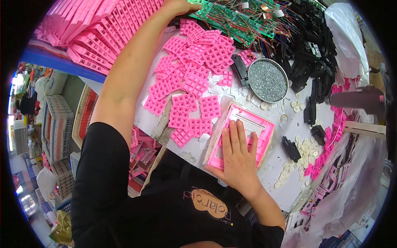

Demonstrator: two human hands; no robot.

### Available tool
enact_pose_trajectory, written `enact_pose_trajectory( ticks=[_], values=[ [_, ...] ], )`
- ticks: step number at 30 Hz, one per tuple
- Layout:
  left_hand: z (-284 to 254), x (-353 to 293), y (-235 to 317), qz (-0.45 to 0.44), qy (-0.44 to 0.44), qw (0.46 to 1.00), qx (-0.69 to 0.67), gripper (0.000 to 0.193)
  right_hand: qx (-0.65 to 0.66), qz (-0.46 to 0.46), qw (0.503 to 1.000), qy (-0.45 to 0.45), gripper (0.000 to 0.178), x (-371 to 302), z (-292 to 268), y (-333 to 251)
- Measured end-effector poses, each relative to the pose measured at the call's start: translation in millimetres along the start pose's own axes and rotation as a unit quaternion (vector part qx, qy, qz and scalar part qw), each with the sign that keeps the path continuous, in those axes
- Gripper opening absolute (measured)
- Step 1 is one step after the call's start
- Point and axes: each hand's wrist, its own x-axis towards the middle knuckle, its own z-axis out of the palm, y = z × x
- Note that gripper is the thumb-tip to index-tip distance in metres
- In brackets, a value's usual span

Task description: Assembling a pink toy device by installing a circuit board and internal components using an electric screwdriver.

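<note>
Nearest, one right hand, palm down, fingers extended and slightly parted, laid flat over a casing and closed around nothing. Beneath it, one pink rectangular casing, open side up, set aslant close to the front edge of a white worktable; the thumb lies at its lower left corner.

Just left of the casing, loose pink keypad sheets, each bearing rows of raised square keys, some overlapping; farther up they thicken into a heap. To the right, a scatter of small off-white discs (several ring-shaped), with black plastic pieces among and beside them. Along the right side, a winding line of small bright-pink parts, next to clear plastic sheeting.

Beyond the casing, one round dish filled with small grey metal pieces; touching or just beside its left side, one black block.

Farthest, at upper right, a large heap of black parts; at upper left, rows of stacked pink shells. Between them, green circuit boards with coloured wires; one left hand, arm outstretched, at their left end, its grip impossible to tell.
</note>
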Motion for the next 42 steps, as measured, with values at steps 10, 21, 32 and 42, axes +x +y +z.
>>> enact_pose_trajectory(
  ticks=[10, 21, 32, 42],
  values=[
    [-10.0, -44.2, 14.8, 0.234, 0.231, 0.944, -0.036, 0.022, 0.026, -0.009, 0.999, 0.034, 0.103, 1.3, -4.1, -1.8],
    [13.3, -291.3, 51.7, 0.604, 0.073, 0.792, -0.059, 0.028, 0.817, 0.088, 0.546, 0.165, 0.034, 39.1, -60.1, -6.0],
    [23.7, -344.2, 28.8, 0.024, -0.401, 0.759, -0.513, 0.029, 0.726, 0.051, 0.671, 0.142, 0.018, 19.2, -68.7, 8.2],
    [51.2, -348.2, 11.2, -0.059, -0.324, 0.674, -0.661, 0.032, 0.862, 0.091, 0.452, 0.211, 0.027, 16.6, -32.7, 13.3]
  ],
)
